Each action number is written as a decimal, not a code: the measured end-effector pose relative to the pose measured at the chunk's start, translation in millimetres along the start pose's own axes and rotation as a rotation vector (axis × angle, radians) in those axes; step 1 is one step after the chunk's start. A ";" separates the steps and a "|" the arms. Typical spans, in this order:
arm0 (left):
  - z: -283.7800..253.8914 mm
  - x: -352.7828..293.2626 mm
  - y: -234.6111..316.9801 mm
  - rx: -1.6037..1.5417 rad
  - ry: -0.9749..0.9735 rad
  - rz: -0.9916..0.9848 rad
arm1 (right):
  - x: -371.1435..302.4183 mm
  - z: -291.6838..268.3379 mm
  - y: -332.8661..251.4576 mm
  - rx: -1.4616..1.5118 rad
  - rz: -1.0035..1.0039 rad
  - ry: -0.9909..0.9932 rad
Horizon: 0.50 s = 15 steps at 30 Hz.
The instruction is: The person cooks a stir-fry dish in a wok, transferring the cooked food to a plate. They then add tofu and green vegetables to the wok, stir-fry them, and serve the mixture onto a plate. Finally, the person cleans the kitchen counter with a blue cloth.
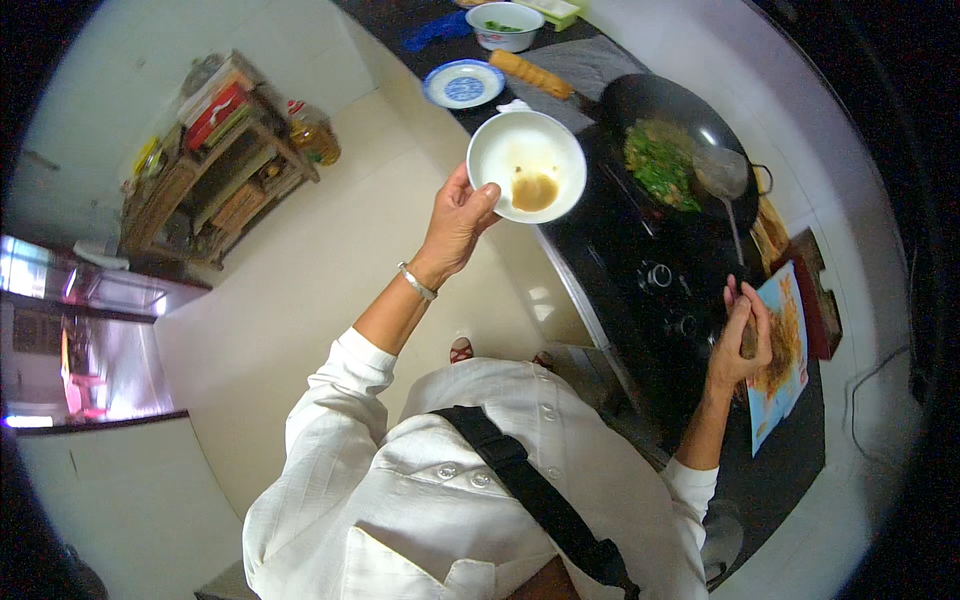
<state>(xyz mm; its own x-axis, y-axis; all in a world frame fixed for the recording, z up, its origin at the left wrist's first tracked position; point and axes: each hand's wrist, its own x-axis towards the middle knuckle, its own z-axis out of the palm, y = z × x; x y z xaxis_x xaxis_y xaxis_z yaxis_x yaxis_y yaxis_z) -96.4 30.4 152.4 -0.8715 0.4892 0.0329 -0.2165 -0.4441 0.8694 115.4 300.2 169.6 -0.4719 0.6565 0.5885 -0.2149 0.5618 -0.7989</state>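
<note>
My left hand (463, 225) is closed on the rim of a white bowl (490, 150), thumb inside the edge. A small pool of brown liquid (534, 192) lies in the bowl, which is held up at the stove's near-left side. My right hand (742, 340) is wrapped round the dark handle of a metal wok spatula (720, 172). Its broad head rests in a black wok (722, 125) against chopped green vegetables (660, 165). The wok sits on a black stove (620, 255), its wooden handle (530, 74) pointing to the far left.
A blue-rimmed plate (464, 84) and a white bowl with greens (504, 26) stand on the far counter beside a grey cloth (590, 65). Light-blue paper with brown crumbs (780, 360) lies beside my right hand. A wooden shelf (225, 165) and an oil bottle (314, 134) stand at left.
</note>
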 end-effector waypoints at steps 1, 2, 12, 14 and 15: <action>-2.8 -2.1 0.2 -0.049 0.003 -0.017 | 1.1 1.5 0.1 -0.039 -0.023 -0.028; -5.4 -3.4 0.4 -0.098 0.005 -0.033 | 2.6 2.1 -0.2 -0.078 -0.048 -0.055; -32.5 -17.2 2.5 -0.293 0.085 -0.213 | 21.2 -0.3 -0.9 -0.618 -0.186 -0.508; -35.6 -20.7 7.0 -0.124 0.075 -0.197 | 21.8 2.1 0.3 -0.583 -0.259 -0.434; -36.0 -22.3 7.8 -0.043 0.070 -0.171 | 21.8 2.9 1.2 -0.578 -0.256 -0.427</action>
<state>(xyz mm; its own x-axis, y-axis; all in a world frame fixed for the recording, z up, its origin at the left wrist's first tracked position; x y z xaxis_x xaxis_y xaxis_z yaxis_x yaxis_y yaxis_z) -94.4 -11.0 140.8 -0.8488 0.5072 -0.1494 -0.3811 -0.3912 0.8377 102.4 313.7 181.1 -0.7827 0.2844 0.5537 0.0643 0.9217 -0.3826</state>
